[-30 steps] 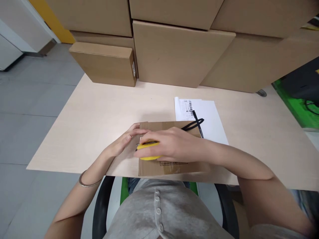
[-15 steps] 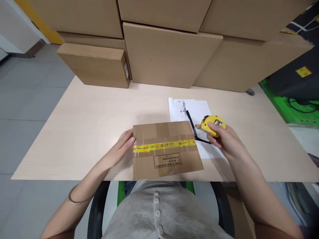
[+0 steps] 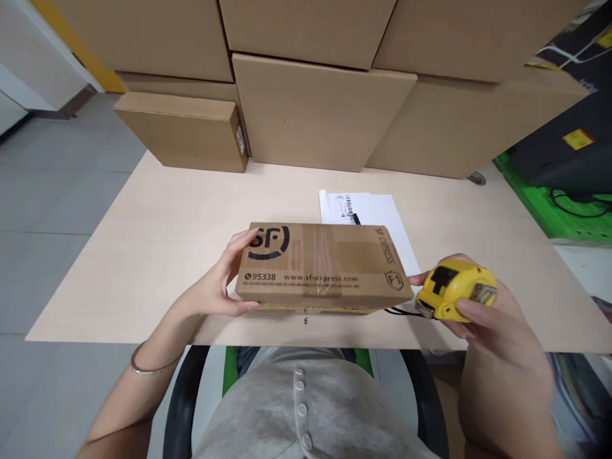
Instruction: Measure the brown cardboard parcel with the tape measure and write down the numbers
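Observation:
A brown cardboard box printed with SF marks and a web address is tipped up over the near part of the table. My left hand grips its left end, thumb under the near edge and fingers on top. In my right hand is a yellow tape measure with a black button and a dark strap. A finger of that hand touches the right end of the box. White sheets of paper lie behind the box, and a black pen on them is mostly hidden.
Large cardboard boxes stand stacked along the back of the table. A smaller flat box leans at the back left. To the right are a green crate and a dark case.
The box has been tilted up and turned, so its SF-printed face shows instead of the yellow-taped one. My right hand came nearer with the tape measure, to the box's right end.

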`<state>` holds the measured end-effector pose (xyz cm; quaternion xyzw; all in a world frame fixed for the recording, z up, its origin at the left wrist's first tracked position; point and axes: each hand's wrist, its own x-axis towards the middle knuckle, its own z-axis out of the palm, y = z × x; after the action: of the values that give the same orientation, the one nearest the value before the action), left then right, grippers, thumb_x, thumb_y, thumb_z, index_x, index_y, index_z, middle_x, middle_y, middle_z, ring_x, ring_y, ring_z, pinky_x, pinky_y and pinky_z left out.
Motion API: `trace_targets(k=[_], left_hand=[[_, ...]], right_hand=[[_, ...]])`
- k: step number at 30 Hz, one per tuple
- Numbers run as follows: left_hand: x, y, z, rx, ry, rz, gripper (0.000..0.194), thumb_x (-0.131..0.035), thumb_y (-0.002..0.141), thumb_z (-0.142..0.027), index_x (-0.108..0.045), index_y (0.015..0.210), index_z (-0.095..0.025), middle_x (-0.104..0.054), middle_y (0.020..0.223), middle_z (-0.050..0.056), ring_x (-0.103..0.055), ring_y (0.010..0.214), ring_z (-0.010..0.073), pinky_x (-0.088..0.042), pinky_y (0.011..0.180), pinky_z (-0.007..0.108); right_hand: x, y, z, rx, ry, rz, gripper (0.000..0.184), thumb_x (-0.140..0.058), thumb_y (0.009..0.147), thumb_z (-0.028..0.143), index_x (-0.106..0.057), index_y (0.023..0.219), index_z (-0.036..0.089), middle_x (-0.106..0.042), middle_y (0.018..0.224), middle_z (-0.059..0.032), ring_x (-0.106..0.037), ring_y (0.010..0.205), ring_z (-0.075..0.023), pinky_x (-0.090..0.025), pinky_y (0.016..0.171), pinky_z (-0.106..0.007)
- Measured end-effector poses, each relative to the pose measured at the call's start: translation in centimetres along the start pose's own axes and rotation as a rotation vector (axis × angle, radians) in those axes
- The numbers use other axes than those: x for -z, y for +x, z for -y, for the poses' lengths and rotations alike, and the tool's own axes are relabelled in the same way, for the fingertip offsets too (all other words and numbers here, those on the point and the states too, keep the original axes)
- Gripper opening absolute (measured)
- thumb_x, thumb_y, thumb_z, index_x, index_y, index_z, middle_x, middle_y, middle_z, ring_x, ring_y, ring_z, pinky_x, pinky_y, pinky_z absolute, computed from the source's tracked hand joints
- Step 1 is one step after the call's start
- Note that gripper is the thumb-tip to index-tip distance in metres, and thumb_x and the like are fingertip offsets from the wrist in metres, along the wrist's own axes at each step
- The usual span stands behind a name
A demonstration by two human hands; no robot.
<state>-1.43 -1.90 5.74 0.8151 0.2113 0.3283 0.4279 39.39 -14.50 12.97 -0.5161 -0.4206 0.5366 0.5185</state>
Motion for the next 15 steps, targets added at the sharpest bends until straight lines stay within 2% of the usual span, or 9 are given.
trace_targets(k=[2,4,6,8,10,12,15], left_hand=[[0.1,0.2,0.7,-0.067,0.033,0.034,0.114,-0.092,0.074,-0.033,-0.028,0.168,-0.04,-0.035,0.167,0.013,-0.036,0.156,0.0437,-0.042,0.126,0.058],[0.3,0.0,1.4,-0.078,0.046,0.062,0.114,-0.093,0.072,-0.034,-0.03,0.166,-0.041,-0.036,0.165,0.014,-0.032,0.157,0.0436,-0.042,0.125,0.06],[0.3,-0.5,1.9,-0.073,0.032,0.086,0.117,-0.096,0.069,-0.042,-0.031,0.166,-0.041,-0.036,0.165,0.014,-0.03,0.158,0.0444,-0.039,0.126,0.063],[0.3,-0.8,2.3,-0.068,-0.044,0.092,0.115,-0.091,0.071,-0.063,-0.033,0.167,-0.039,-0.037,0.166,0.014,-0.03,0.158,0.0444,-0.033,0.129,0.065],[0.0,-0.7,2.3,-0.062,-0.175,0.059,0.102,-0.066,0.081,-0.084,-0.035,0.167,-0.038,-0.038,0.169,0.011,-0.029,0.159,0.0419,-0.029,0.131,0.064],[-0.7,-0.1,2.1,-0.038,-0.299,-0.029,0.088,-0.04,0.092,-0.088,-0.042,0.164,-0.038,-0.041,0.17,0.008,-0.031,0.16,0.0382,-0.029,0.131,0.061],[-2.1,0.9,1.6,0.036,-0.397,-0.195,0.073,-0.033,0.099,-0.08,-0.066,0.145,-0.033,-0.059,0.158,0.007,-0.046,0.153,0.036,-0.04,0.127,0.057]], right_hand=[[0.7,-0.2,-0.4,0.041,-0.019,-0.01,0.038,-0.092,0.076,0.037,-0.072,0.107,0.029,-0.085,0.095,-0.0051,-0.059,0.041,-0.0116,-0.03,0.028,-0.02],[0.7,0.1,-0.5,0.144,-0.059,-0.048,0.046,-0.09,0.079,0.03,-0.07,0.12,0.032,-0.084,0.097,-0.0037,-0.076,0.063,-0.0186,-0.043,0.034,-0.019],[-0.1,0.8,-0.2,0.311,-0.135,-0.028,0.054,-0.088,0.081,0.02,-0.067,0.127,0.036,-0.083,0.103,-0.0006,-0.081,0.092,-0.0216,-0.06,0.052,-0.022],[-1.8,2.0,0.6,0.479,-0.252,0.078,0.058,-0.087,0.08,0.01,-0.067,0.126,0.039,-0.081,0.115,0.0017,-0.078,0.109,-0.0206,-0.067,0.076,-0.029],[-4.1,3.5,1.8,0.596,-0.367,0.226,0.059,-0.087,0.079,0.007,-0.066,0.125,0.038,-0.076,0.124,0.0014,-0.074,0.116,-0.0201,-0.066,0.087,-0.031],[-7.0,5.2,3.1,0.655,-0.425,0.379,0.055,-0.087,0.082,0.011,-0.063,0.124,0.037,-0.073,0.122,0.0007,-0.072,0.116,-0.0207,-0.063,0.093,-0.035],[-11.6,7.5,4.6,0.766,-0.526,0.653,0.042,-0.08,0.092,0.021,-0.057,0.125,0.033,-0.07,0.126,-0.0013,-0.07,0.119,-0.0211,-0.059,0.099,-0.037]])
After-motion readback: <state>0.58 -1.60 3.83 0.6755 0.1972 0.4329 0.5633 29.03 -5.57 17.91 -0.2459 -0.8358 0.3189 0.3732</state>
